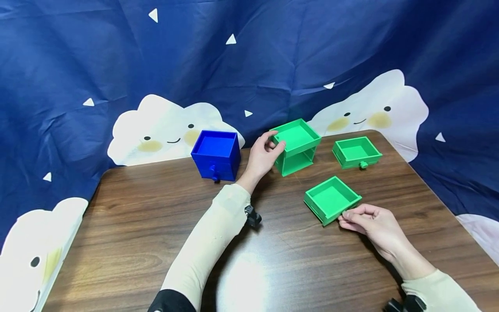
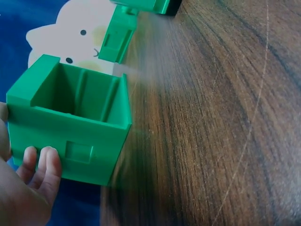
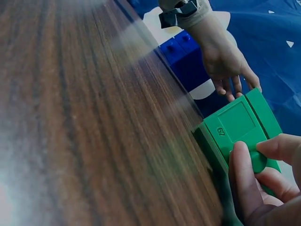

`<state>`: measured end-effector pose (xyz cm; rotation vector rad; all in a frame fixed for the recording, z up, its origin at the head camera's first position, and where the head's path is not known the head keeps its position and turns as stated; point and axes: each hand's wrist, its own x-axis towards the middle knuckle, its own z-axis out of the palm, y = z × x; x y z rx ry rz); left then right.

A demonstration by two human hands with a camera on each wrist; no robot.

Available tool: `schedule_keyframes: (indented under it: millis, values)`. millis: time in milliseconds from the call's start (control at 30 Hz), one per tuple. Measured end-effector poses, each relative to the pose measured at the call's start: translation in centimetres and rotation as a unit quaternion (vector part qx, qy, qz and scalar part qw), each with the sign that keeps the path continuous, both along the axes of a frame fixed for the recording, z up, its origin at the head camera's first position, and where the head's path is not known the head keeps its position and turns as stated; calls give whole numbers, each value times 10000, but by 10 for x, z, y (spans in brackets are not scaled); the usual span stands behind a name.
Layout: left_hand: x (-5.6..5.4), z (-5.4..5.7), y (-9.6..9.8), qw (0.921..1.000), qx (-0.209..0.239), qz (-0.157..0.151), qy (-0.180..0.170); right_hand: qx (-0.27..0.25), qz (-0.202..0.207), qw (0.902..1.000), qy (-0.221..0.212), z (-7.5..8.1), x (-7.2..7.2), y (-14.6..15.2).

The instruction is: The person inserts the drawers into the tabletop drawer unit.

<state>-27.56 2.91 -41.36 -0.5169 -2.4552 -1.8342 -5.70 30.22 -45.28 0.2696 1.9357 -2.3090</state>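
Note:
A small green cabinet (image 1: 304, 146) with a shallow tray top and an open front stands near the table's back edge. My left hand (image 1: 262, 157) holds its left side; in the left wrist view several fingertips (image 2: 49, 162) lie against the side wall. In front of the cabinet is a green drawer (image 1: 326, 207), turned at an angle. My right hand (image 1: 376, 229) pinches the round green knob (image 3: 257, 161) on its front. Whether this drawer touches the table I cannot tell. A second green drawer (image 1: 351, 163), knob facing forward, sits right of the cabinet.
A blue cabinet (image 1: 218, 170) with a knob stands left of my left hand. The brown wooden table (image 1: 128, 221) ends at a dark blue cloth (image 1: 273, 65) with white clouds, which hangs behind it.

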Motion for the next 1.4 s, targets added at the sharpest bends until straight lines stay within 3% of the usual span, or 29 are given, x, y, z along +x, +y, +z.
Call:
schedule_keyframes:
  millis: [433, 1400]
  values:
    - [0, 1, 1, 10000, 3, -6, 19, 10, -38, 10000, -36, 7, -14, -8]
    - [0, 0, -1, 10000, -54, 3, 46, -82, -127, 9998, 148, 6, -44, -29]
